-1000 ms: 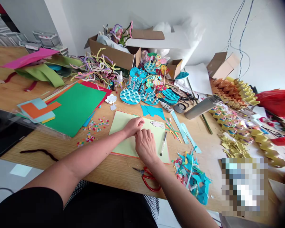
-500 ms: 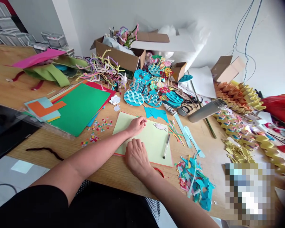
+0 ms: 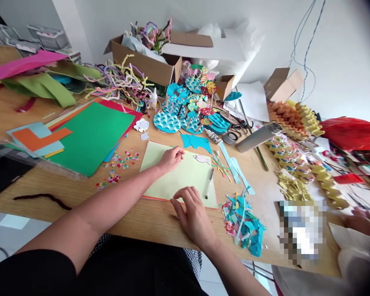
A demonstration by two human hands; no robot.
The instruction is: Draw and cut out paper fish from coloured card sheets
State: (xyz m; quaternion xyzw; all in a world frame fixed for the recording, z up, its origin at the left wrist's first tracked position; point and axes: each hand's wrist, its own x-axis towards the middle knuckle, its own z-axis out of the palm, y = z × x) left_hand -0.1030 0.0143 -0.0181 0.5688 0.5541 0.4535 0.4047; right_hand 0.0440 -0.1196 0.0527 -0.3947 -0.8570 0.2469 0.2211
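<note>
From the head camera, two bare hands are working at a wooden table [image 3: 160, 230]; the left hand [image 3: 172, 158] is hovering or resting over a pale green sheet [image 3: 168, 185], fingers curling loosely inward; whether they are pinching anything, I cannot tell; the right hand [image 3: 191, 207] is arching over the sheet's near edge, fingers bending, thumb and forefinger tips coming close together; whether they are meeting or holding something, I cannot tell. The sheet is lying flat in front of the person; a paper fish [image 3: 202, 159] is lying at its far right corner, and a pen [image 3: 209, 185] is lying along its right side. Blue scraps [image 3: 249, 226] are heaping to the right; confetti [image 3: 123, 160] and green card [image 3: 92, 135] are lying to the left; a grey bottle [image 3: 255, 138] is lying on its side beyond.
</note>
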